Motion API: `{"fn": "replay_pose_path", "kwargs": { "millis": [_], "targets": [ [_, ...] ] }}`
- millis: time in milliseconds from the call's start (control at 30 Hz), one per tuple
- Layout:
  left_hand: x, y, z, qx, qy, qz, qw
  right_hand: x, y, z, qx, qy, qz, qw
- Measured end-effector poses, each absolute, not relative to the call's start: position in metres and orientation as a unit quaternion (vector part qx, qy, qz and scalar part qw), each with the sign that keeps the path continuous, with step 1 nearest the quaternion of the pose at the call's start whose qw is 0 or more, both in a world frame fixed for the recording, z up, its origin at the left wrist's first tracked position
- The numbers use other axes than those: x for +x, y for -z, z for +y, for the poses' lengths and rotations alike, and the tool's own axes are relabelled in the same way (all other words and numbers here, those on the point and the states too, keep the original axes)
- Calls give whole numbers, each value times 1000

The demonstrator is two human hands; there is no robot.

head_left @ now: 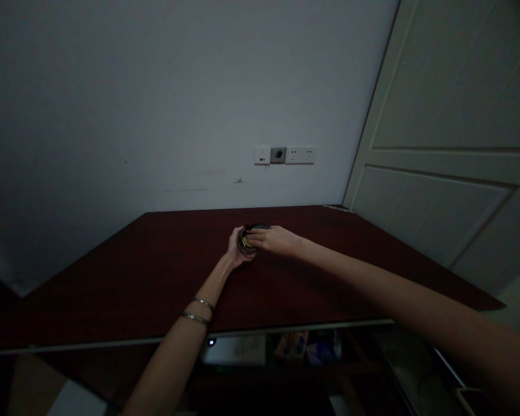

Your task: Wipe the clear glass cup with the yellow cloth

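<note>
A small, dark, round bowl-like container [242, 245] with a shiny rim is held above or on the dark red tabletop, tilted toward me. My left hand [235, 247] curls around its left side and underneath, closed on it. Over the opening, my right hand [275, 239] has its fingers pressed together and reaching inside. Something yellow [248, 242] shows inside, just under those right fingertips. Whether the fingers pinch it is too small and dark to make out. Two silvery bangles [196, 318] circle my left forearm.
The dark red tabletop [112, 277] ends at a pale wall [177, 104] with sockets [300, 155]. To the right stands a white panelled door [450, 133]. Below the front edge are a pale flat device [238, 351] and a small colourful box [292, 345].
</note>
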State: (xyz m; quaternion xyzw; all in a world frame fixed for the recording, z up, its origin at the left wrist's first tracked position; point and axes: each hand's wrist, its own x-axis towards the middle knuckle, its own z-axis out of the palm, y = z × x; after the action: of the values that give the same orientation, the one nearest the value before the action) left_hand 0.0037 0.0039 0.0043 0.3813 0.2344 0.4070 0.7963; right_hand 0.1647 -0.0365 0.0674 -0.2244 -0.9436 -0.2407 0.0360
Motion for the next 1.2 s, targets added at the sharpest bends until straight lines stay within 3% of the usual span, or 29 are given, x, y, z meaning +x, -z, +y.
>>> {"fn": "replay_pose_path", "kwargs": {
  "millis": [400,533,767,967,1067,1200],
  "targets": [
    [13,-1,3,335,-555,247,720,128,-69,-70,-428,99,-894,84],
    [15,1,5,343,-584,224,701,124,-72,-69,-466,31,-872,146],
    [17,-5,-6,338,-525,258,737,136,-69,-58,-495,-394,-704,322],
    [18,-7,-5,353,-514,252,740,159,-64,-56,-410,-610,-535,416],
    [15,-3,0,395,-456,237,761,169,-65,-55,-389,-588,-544,456],
    [9,0,7,442,-338,199,807,179,-74,-51,-388,-332,-708,488]
  ]
}}
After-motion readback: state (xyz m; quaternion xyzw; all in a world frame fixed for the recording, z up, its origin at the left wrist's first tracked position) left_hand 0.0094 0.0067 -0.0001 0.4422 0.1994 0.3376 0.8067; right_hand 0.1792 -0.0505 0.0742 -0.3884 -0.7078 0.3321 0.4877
